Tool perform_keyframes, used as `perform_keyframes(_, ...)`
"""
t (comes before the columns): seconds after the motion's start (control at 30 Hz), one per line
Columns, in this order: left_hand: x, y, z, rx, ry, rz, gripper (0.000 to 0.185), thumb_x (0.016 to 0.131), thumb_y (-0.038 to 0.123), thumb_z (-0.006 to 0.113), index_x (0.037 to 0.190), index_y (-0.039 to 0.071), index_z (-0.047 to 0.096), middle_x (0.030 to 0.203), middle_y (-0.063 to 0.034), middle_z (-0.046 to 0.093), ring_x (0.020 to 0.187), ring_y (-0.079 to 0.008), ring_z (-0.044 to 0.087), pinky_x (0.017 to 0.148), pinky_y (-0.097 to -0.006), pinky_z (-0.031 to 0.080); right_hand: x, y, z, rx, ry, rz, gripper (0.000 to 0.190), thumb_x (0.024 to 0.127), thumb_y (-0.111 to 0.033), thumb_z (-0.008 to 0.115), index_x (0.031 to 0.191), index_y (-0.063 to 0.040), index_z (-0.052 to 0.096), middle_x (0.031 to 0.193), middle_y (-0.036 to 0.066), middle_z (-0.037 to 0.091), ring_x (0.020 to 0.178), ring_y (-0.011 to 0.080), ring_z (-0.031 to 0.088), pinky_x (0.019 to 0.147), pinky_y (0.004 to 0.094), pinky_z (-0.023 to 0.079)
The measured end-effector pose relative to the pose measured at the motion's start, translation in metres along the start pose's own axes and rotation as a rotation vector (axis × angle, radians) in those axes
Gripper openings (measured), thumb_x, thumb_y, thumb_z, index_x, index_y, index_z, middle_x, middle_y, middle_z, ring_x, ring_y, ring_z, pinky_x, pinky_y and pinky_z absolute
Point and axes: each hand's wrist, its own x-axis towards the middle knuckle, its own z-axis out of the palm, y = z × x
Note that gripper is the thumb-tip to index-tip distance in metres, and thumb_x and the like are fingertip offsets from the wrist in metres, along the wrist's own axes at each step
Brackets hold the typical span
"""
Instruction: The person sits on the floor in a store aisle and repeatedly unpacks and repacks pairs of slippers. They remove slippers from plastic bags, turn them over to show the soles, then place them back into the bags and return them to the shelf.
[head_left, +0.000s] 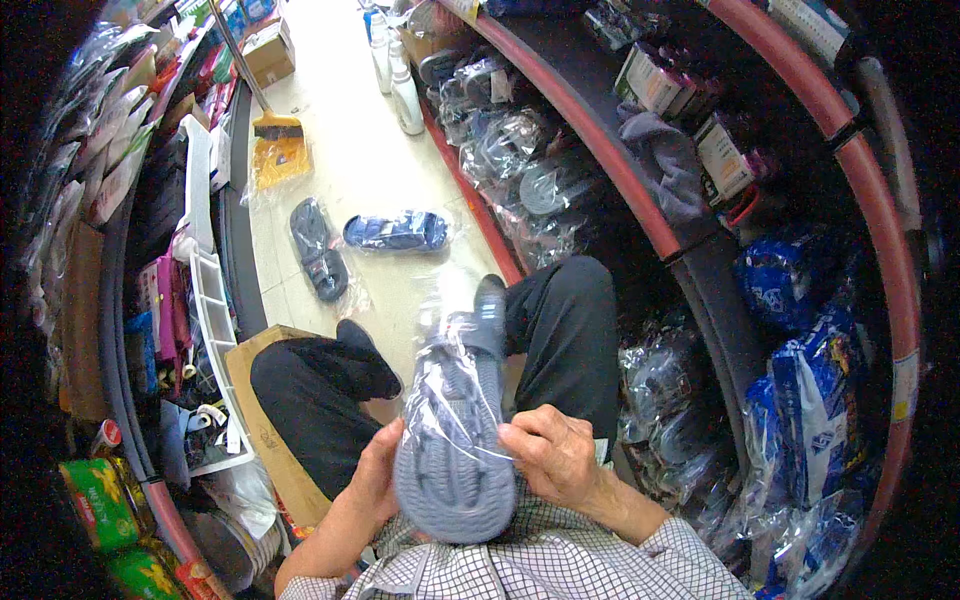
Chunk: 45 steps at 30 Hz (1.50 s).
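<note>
A grey slide slipper (454, 465) in clear plastic wrap lies sole-up or insole-up before my chest; I cannot tell which. Its ribbed heel end points towards me. My left hand (379, 465) grips its left edge, with part of the fingers hidden under it. On the other side, my right hand (551, 450) pinches the plastic wrap at the slipper's right edge between thumb and bent fingers. Beyond my feet, a dark grey wrapped slipper (319, 247) and a navy wrapped slipper (397, 229) rest on the pale tiled floor (360, 165).
Shelves with red edge strips (585, 127) line the right, holding wrapped slippers (502, 142) low down. White spray bottles (405, 94) stand by them. Left are a white plastic rack (210, 300), a cardboard sheet (281, 442), a broom (276, 122) on a yellow dustpan (281, 161), and a carton (266, 52).
</note>
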Motion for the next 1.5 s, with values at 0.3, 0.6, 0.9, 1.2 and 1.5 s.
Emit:
perform_keyframes(0.3,0.004,0.003,-0.002,-0.110,0.010,0.046,0.057,0.097,0.044,0.054,0.138,0.003,0.054,0.127,-0.0142,0.066,0.115,-0.0289,0.065,0.105,-0.0471,0.049,0.029,0.012,0.007,-0.007,-0.028,-0.053,0.033,0.073,0.001,0.074,0.105,-0.002,0.065,0.089,0.010,0.063,0.074,0.0260,0.066,0.060,0.0364,0.055)
perform_keyframes(0.6,0.010,0.013,-0.010,-0.030,-0.165,0.160,0.076,0.083,0.034,0.067,0.146,0.002,0.041,0.128,-0.0175,0.063,0.111,-0.0292,0.067,0.093,-0.0450,0.059,0.016,0.033,-0.010,0.649,0.276,0.747,0.036,0.094,-0.022,0.068,0.122,0.000,0.059,0.115,0.014,0.065,0.102,0.0216,0.065,0.085,0.0351,0.055)
perform_keyframes(0.9,0.009,0.020,-0.008,0.177,-0.285,0.211,0.090,0.070,0.027,0.071,0.148,-0.004,0.038,0.133,-0.0197,0.059,0.112,-0.0298,0.066,0.098,-0.0410,0.055,0.067,0.091,0.017,1.213,0.385,0.944,0.063,0.097,-0.045,0.063,0.140,-0.002,0.045,0.131,0.013,0.057,0.118,0.0250,0.058,0.101,0.0421,0.049)
perform_keyframes(1.2,0.004,0.012,0.015,0.319,-0.139,0.369,0.091,0.068,0.027,0.071,0.148,-0.002,0.039,0.133,-0.0168,0.059,0.115,-0.0276,0.063,0.098,-0.0392,0.053,0.064,0.059,0.030,1.271,0.298,0.953,0.046,0.102,-0.045,0.055,0.125,-0.005,0.058,0.119,0.008,0.063,0.108,0.0185,0.061,0.099,0.0363,0.048)
perform_keyframes(1.5,0.008,0.006,0.015,0.316,-0.096,0.437,0.081,0.075,0.024,0.069,0.147,0.000,0.040,0.129,-0.0152,0.060,0.111,-0.0266,0.064,0.095,-0.0392,0.055,0.014,0.048,0.046,0.736,0.087,0.952,0.048,0.105,-0.048,0.046,0.113,-0.002,0.058,0.098,0.005,0.057,0.090,0.0159,0.050,0.083,0.0335,0.042)
